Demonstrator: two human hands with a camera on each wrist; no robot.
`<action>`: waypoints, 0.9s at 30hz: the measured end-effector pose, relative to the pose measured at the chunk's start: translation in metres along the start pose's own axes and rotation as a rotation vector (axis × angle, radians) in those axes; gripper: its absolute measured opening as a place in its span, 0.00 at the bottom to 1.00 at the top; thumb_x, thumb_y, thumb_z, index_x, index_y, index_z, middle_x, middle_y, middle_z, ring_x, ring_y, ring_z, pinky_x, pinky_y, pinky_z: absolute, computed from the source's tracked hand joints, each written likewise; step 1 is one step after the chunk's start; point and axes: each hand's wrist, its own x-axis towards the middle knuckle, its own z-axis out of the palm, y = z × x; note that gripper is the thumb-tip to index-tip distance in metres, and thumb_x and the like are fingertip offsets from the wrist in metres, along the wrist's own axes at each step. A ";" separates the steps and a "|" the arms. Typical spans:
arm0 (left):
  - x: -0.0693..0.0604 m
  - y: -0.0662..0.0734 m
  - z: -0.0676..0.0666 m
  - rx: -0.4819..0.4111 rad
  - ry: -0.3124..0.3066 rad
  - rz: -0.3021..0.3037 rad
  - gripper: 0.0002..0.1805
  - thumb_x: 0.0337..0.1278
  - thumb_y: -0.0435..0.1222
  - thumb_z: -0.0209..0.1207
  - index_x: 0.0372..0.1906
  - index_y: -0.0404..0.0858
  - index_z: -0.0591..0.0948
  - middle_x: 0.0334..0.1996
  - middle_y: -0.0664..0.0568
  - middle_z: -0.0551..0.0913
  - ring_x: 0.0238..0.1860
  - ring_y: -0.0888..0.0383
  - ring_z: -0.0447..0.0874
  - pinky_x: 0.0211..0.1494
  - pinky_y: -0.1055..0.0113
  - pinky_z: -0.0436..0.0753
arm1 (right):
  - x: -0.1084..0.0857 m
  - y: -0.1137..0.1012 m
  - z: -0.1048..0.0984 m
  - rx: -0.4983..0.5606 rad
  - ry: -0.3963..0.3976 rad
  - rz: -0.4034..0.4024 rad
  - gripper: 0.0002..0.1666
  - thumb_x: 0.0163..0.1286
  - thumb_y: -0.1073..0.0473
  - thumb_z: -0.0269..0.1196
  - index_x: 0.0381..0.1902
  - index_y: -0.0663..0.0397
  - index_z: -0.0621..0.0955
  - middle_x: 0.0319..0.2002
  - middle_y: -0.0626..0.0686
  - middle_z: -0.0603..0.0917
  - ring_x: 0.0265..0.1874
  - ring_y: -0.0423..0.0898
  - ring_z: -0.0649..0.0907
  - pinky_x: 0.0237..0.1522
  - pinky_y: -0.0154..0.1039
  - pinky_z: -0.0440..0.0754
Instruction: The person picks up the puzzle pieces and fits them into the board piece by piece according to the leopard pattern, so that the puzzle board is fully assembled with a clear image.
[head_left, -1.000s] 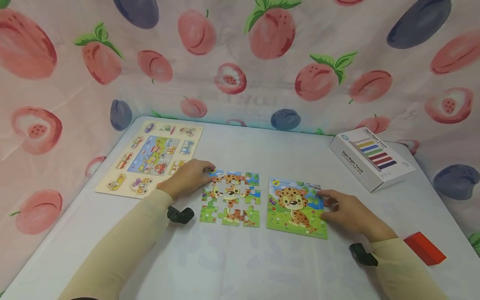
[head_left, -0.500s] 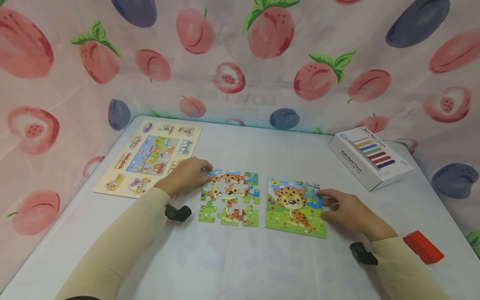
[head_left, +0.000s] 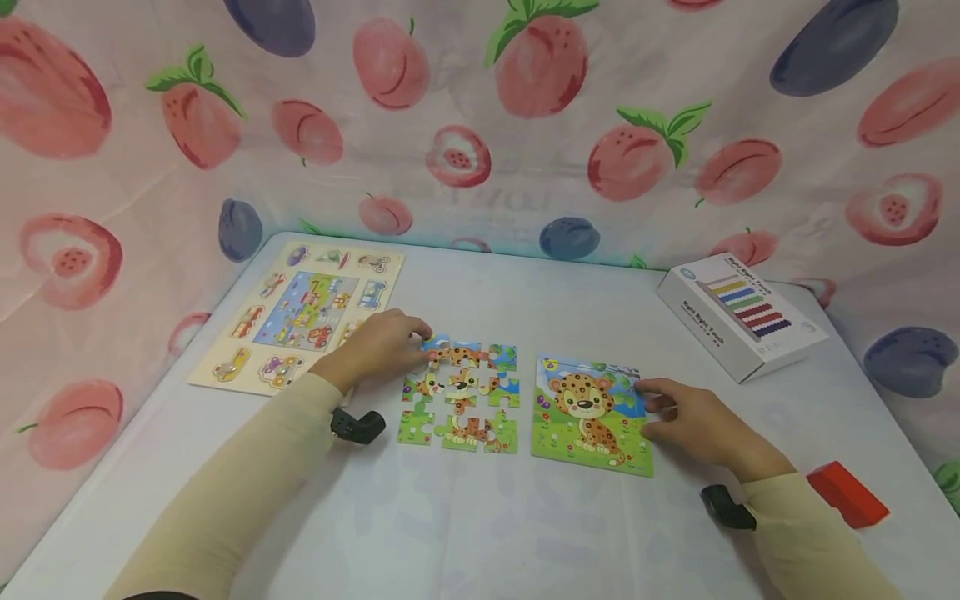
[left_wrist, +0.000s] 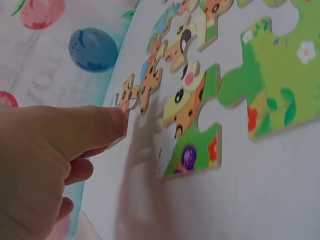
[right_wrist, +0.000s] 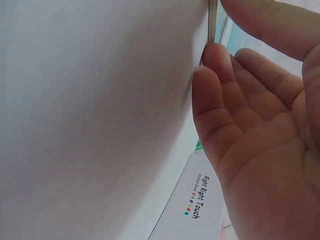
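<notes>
Puzzle pieces with a leopard picture [head_left: 461, 385] lie in three rows with gaps between them. My left hand [head_left: 381, 350] pinches the top-left corner piece [head_left: 437, 342]; in the left wrist view the hand [left_wrist: 60, 145] has this piece [left_wrist: 131, 92] between thumb and fingers, tilted, at the edge of the others. To the right lies a square leopard picture board [head_left: 588, 417]. My right hand [head_left: 705, 429] touches its right edge with thumb and fingertips. In the right wrist view the fingers of that hand [right_wrist: 260, 110] rest at the board's thin edge [right_wrist: 212, 22].
A wooden vehicle peg puzzle [head_left: 225, 329] lies at the back left, partly under my left arm. A white box [head_left: 738, 321] stands at the back right. Near my right sleeve is a red block [head_left: 847, 494]. A fruit-patterned cloth [head_left: 525, 167] hangs behind the table.
My left hand has risen a little, and the corner piece in it now sits slightly off its earlier place. The right hand and the picture board have stayed put.
</notes>
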 end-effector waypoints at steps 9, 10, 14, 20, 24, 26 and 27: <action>0.005 0.025 0.004 -0.003 -0.019 0.045 0.21 0.61 0.47 0.66 0.56 0.43 0.85 0.48 0.49 0.84 0.49 0.51 0.78 0.54 0.54 0.77 | 0.000 0.000 -0.002 0.005 -0.001 -0.011 0.40 0.63 0.56 0.71 0.70 0.58 0.70 0.55 0.62 0.80 0.55 0.64 0.78 0.55 0.62 0.76; 0.006 0.028 0.005 -0.005 -0.019 0.057 0.21 0.61 0.47 0.66 0.55 0.43 0.85 0.48 0.50 0.84 0.49 0.51 0.78 0.53 0.54 0.77 | 0.000 0.000 -0.002 0.006 0.000 -0.011 0.40 0.63 0.56 0.71 0.70 0.58 0.70 0.55 0.62 0.81 0.55 0.64 0.78 0.55 0.62 0.76; 0.008 0.038 0.008 -0.020 -0.015 0.084 0.19 0.61 0.46 0.66 0.55 0.43 0.85 0.46 0.51 0.85 0.47 0.53 0.78 0.51 0.56 0.77 | 0.000 0.000 -0.002 0.009 0.000 -0.010 0.40 0.63 0.56 0.72 0.70 0.58 0.70 0.55 0.63 0.80 0.55 0.63 0.78 0.55 0.61 0.76; 0.012 0.052 0.014 -0.002 -0.009 0.153 0.21 0.62 0.48 0.67 0.55 0.42 0.85 0.42 0.52 0.84 0.42 0.56 0.77 0.48 0.59 0.77 | 0.000 -0.001 -0.002 0.016 -0.006 0.011 0.40 0.63 0.56 0.72 0.70 0.58 0.70 0.56 0.63 0.80 0.55 0.63 0.78 0.55 0.61 0.76; 0.017 0.062 0.017 0.004 0.003 0.191 0.20 0.61 0.48 0.67 0.53 0.41 0.86 0.42 0.53 0.84 0.41 0.56 0.77 0.48 0.60 0.77 | -0.001 -0.002 -0.001 0.015 -0.004 0.015 0.40 0.63 0.56 0.72 0.70 0.58 0.70 0.56 0.63 0.80 0.55 0.63 0.78 0.55 0.61 0.76; 0.020 0.068 0.019 0.013 0.001 0.198 0.20 0.61 0.47 0.67 0.53 0.42 0.86 0.42 0.53 0.84 0.42 0.57 0.77 0.49 0.61 0.77 | -0.001 -0.001 -0.001 0.014 -0.004 0.014 0.40 0.63 0.56 0.72 0.70 0.59 0.70 0.56 0.63 0.80 0.55 0.63 0.78 0.55 0.61 0.76; 0.021 0.070 0.021 0.016 -0.004 0.196 0.20 0.61 0.48 0.67 0.54 0.42 0.86 0.43 0.53 0.84 0.42 0.57 0.78 0.50 0.61 0.77 | -0.001 -0.001 -0.001 0.015 -0.006 0.015 0.40 0.63 0.56 0.72 0.70 0.59 0.70 0.56 0.63 0.80 0.55 0.63 0.78 0.55 0.61 0.76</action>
